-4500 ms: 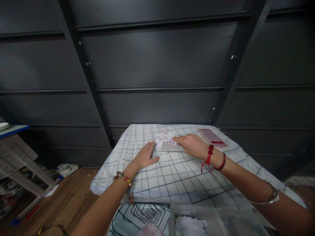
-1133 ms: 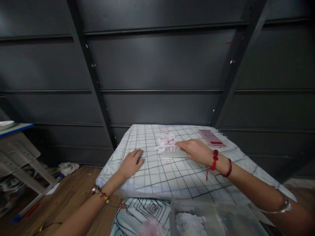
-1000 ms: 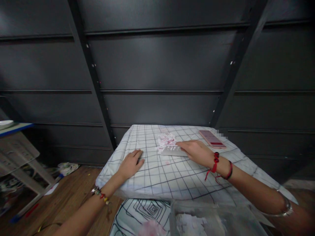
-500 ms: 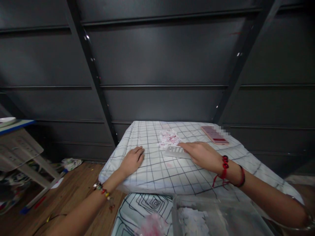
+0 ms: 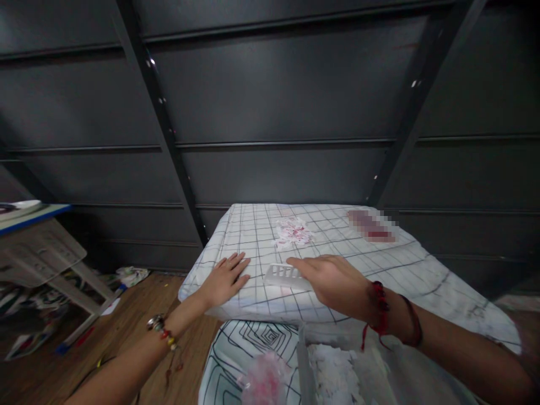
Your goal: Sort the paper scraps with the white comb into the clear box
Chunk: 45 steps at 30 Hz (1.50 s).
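Nearest, a clear pink-tinged plastic bag (image 5: 265,382) lies on the spiral-patterned cloth (image 5: 223,363), just left of a translucent plastic box (image 5: 302,360) holding white paper pieces (image 5: 333,371), all before the table's near edge. Above that edge, the right hand (image 5: 335,281) has its grip pinching a white slotted plastic piece (image 5: 274,279) by its right end, which the fingers hide; its long axis runs left to right, roughly along the near edge. Whether it lies flat or tilts off the checked tablecloth (image 5: 253,298) cannot be told. The left hand (image 5: 225,281) rests palm down toward the near left corner, fingers spread, holding nothing. The heap of white and pink paper shreds (image 5: 294,232) lies straight beyond the slotted piece, apart from it, toward the far edge; the right fingertips are nearer to it than the left. A phone (image 5: 371,226), partly blurred, lies near the far right corner.
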Motion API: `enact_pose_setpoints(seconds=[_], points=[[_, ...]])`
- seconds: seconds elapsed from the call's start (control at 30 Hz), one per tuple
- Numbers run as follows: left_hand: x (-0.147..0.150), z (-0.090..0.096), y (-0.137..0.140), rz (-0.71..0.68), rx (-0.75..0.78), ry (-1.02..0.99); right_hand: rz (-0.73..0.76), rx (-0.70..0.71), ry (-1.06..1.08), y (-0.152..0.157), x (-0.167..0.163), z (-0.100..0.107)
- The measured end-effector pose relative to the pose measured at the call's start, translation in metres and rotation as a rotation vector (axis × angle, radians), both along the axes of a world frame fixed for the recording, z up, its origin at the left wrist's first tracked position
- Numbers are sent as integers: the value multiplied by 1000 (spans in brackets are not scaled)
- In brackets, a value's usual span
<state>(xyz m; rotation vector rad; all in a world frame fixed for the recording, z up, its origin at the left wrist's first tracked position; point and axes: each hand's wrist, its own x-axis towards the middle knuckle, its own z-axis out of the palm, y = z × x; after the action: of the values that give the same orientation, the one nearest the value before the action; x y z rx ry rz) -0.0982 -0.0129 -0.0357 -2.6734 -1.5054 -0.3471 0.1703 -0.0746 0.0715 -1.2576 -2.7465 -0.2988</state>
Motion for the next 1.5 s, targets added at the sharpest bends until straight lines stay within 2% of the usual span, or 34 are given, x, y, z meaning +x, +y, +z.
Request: enact_pose_setpoints(seconds=[0.2, 0.43, 0.57, 0.73, 0.9, 1.0, 1.07, 1.2, 1.27, 1.33, 1.4, 1.5], points=[[3, 4, -2, 17, -18, -6, -151, -81, -61, 4, 1, 9], [3, 5, -4, 18, -29, -8, 18, -38, -6, -17, -9, -8], [2, 4, -3, 17, -21, -1, 91, -43, -9, -26, -15, -6], [1, 2, -1, 14, -12, 11, 86, -65, -31, -31, -18, -2], [1, -1, -2, 3, -5, 27, 171, 6, 11, -33, -13, -7], [1, 6, -1, -4, -13, 64, 120, 101, 71, -19, 0, -3], [4, 18, 5, -25, -61, 125, 53, 162, 97, -1, 13, 4], [21, 46, 35, -20, -242, 251, -78, 179, 76, 43, 38, 16], [34, 53, 57, -4, -222, 217, -104, 138, 32, 62, 44, 18], [47, 53, 78, -13, -109, 116, -155, 130, 8, 76, 45, 17], [56, 44, 95, -20, -21, 22, -179, 128, -6, 86, 42, 13], [61, 23, 111, -42, 1, -43, -148, 114, -32, 94, 37, 6]])
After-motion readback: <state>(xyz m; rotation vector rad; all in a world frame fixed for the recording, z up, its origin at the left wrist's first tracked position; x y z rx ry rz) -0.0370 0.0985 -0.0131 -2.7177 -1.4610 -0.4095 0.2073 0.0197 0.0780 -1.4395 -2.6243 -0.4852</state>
